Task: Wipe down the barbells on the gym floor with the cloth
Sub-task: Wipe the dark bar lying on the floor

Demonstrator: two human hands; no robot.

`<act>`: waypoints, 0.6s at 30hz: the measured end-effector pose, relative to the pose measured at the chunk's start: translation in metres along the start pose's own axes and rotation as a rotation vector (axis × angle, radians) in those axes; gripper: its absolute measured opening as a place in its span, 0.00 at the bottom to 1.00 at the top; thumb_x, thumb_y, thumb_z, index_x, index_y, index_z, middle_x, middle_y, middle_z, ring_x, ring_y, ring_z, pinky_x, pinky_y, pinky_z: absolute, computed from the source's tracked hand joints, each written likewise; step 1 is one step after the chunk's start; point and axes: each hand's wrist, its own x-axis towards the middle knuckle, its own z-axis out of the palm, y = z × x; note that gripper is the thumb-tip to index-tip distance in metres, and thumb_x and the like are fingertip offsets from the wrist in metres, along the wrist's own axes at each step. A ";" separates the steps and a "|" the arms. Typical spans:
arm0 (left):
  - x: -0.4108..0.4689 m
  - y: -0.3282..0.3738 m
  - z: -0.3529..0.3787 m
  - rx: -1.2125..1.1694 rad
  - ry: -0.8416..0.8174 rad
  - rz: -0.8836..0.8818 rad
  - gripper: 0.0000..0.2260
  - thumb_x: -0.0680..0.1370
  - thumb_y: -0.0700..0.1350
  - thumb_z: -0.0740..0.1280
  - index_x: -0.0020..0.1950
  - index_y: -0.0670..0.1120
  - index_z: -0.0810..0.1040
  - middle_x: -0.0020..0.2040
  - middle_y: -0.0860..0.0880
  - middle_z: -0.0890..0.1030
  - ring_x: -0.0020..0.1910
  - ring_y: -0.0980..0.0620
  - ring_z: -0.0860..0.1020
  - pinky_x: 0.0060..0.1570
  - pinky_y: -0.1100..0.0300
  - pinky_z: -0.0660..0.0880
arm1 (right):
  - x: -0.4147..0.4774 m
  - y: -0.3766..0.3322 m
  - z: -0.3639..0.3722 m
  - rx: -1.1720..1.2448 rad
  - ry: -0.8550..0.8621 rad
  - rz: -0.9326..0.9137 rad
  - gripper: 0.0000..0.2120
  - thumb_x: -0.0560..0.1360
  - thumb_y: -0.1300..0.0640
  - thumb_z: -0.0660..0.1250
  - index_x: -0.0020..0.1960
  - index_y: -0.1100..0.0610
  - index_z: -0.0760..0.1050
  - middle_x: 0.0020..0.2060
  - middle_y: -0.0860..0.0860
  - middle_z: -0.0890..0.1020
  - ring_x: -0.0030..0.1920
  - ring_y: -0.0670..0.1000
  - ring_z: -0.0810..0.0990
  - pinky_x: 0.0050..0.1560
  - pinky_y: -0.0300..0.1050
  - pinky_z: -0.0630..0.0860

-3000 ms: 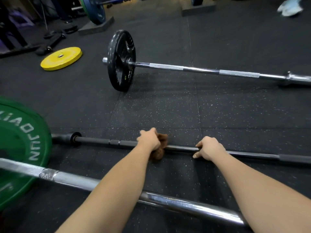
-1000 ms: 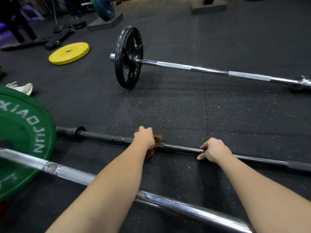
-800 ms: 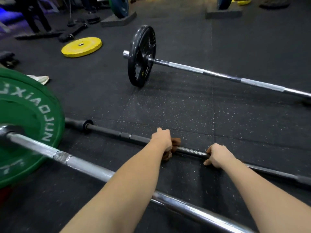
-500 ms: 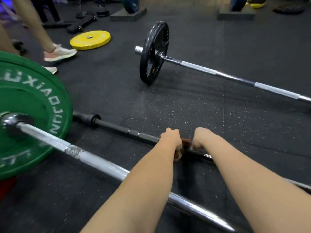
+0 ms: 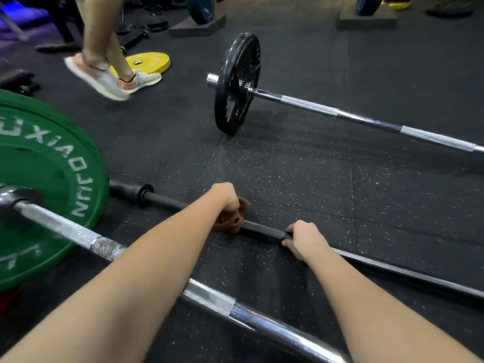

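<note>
A thin black barbell (image 5: 262, 229) lies on the speckled rubber floor across the middle. My left hand (image 5: 226, 196) grips a brown cloth (image 5: 233, 218) wrapped around this bar. A short way to the right, my right hand (image 5: 303, 238) curls its fingers round the same bar. Nearer to me lies a chrome barbell (image 5: 209, 297) carrying a green plate (image 5: 47, 179) at the left. A third barbell (image 5: 366, 119) with a black plate (image 5: 237, 82) lies farther back.
A person's legs in light sneakers (image 5: 110, 77) step past at the upper left, beside a yellow plate (image 5: 146, 62) flat on the floor. Blue plates on blocks (image 5: 201, 19) and other gear stand along the back.
My left hand has slid the cloth leftward along the black bar, and my right hand has shifted away from it again. A person has walked into view at the upper left.
</note>
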 end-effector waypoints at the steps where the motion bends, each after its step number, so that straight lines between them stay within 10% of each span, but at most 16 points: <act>1: -0.001 0.002 0.008 -0.006 0.060 0.059 0.14 0.76 0.42 0.70 0.61 0.45 0.79 0.62 0.42 0.78 0.53 0.41 0.81 0.53 0.50 0.81 | 0.000 0.001 0.000 0.000 0.003 -0.016 0.15 0.78 0.52 0.71 0.65 0.51 0.80 0.57 0.55 0.83 0.57 0.59 0.81 0.55 0.48 0.77; 6: -0.007 0.019 0.040 -0.005 0.091 0.264 0.11 0.74 0.45 0.73 0.44 0.54 0.71 0.64 0.41 0.73 0.55 0.42 0.79 0.52 0.53 0.78 | -0.005 0.004 -0.004 0.015 0.018 -0.018 0.16 0.79 0.51 0.71 0.66 0.48 0.80 0.59 0.54 0.83 0.59 0.58 0.80 0.59 0.50 0.78; 18: 0.014 -0.024 0.018 -0.003 0.151 0.014 0.18 0.78 0.42 0.67 0.69 0.45 0.74 0.70 0.40 0.67 0.61 0.38 0.76 0.60 0.47 0.78 | -0.008 0.003 -0.003 -0.041 0.033 -0.027 0.16 0.80 0.50 0.69 0.67 0.47 0.79 0.59 0.52 0.83 0.59 0.56 0.81 0.59 0.51 0.79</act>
